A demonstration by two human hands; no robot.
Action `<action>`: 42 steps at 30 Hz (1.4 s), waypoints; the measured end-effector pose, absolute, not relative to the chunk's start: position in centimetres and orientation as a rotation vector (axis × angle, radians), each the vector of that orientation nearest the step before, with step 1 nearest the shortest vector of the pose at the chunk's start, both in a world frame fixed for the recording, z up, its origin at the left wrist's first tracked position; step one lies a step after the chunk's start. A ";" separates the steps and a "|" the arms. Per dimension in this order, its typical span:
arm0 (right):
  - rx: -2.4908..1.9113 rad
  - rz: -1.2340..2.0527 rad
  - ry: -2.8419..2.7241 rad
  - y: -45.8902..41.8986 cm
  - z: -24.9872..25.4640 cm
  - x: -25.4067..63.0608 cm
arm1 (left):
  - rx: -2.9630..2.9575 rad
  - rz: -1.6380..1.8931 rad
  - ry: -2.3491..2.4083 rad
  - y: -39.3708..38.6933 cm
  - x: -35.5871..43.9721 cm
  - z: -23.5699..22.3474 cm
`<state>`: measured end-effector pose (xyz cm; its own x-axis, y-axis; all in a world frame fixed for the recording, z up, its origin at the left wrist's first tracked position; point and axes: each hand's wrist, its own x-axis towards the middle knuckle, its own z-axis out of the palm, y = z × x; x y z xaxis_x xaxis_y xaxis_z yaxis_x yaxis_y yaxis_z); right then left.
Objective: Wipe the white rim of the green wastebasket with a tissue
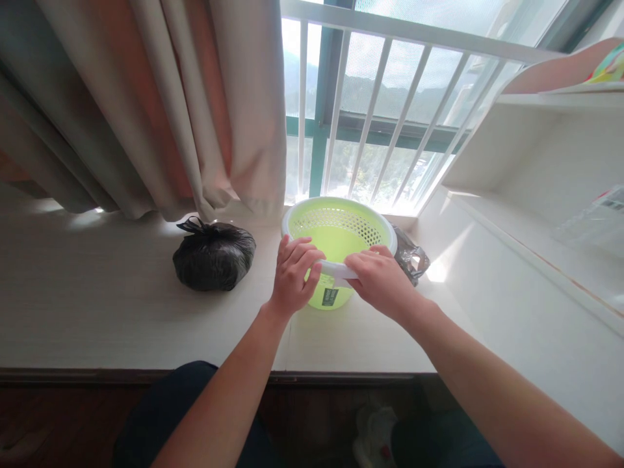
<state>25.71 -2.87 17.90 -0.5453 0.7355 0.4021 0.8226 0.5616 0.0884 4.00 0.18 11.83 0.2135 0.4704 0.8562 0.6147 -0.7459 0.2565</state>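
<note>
A light green plastic wastebasket [329,242], perforated near the top, stands on the pale ledge [121,325] by the window. Around its mouth runs a whitish rim ring [336,269]. My left hand [296,274] is closed over the front left of the rim, fingers bent across it. On the front right, my right hand [379,278] grips the same rim with its thumb and fingers; part of its grasp is hidden. A small dark label [330,297] shows on the front of the basket. The basket's inside looks bare where visible.
A tied black plastic bag [214,255] sits left of the basket. Another dark plastic bag [413,255] lies partly behind its right side. Curtains [253,104] hang at left, white railing bars [379,97] cross the window, and a white shelf unit [531,214] stands right.
</note>
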 end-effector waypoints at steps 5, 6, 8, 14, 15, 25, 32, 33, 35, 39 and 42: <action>-1.383 -0.463 -2.519 -3.6 18.9 23.9 | -2.325 -1.589 -1.043 0.3 3.9 11.7; -1.403 -0.439 -2.533 -3.7 19.0 23.6 | -2.324 -1.594 -1.040 0.3 3.8 11.6; -1.430 -0.379 -2.543 -3.7 18.9 23.5 | -2.322 -1.594 -1.047 0.3 3.8 11.6; -1.279 -0.364 -2.504 -3.2 17.6 24.8 | -2.328 -1.568 -1.085 0.1 4.1 11.7; -1.251 -0.370 -2.494 -3.1 17.4 25.0 | -2.326 -1.569 -1.083 0.0 4.2 11.7; -1.174 -0.375 -2.394 -3.1 16.7 25.3 | -2.325 -1.544 -1.105 -0.1 4.1 11.7; -1.119 -0.383 -2.365 -3.0 16.3 25.6 | -2.329 -1.558 -1.082 0.0 4.1 11.7; -1.108 -0.385 -2.362 -2.9 16.3 25.6 | -2.331 -1.555 -1.083 0.0 4.1 11.7; -1.086 -0.387 -2.359 -2.8 16.3 25.7 | -2.330 -1.548 -1.083 0.0 4.1 11.7; -1.079 -0.379 -2.362 -2.8 16.3 25.8 | -2.322 -1.546 -1.068 0.0 4.1 11.7; -1.084 -0.367 -2.359 -2.8 16.3 25.8 | -2.318 -1.562 -1.044 0.0 4.1 11.7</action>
<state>25.82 -2.83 16.32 -0.5489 0.6251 0.5550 0.7641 0.6444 0.0300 4.07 -0.01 11.69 0.2118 0.4578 0.8635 0.6226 -0.7442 0.2419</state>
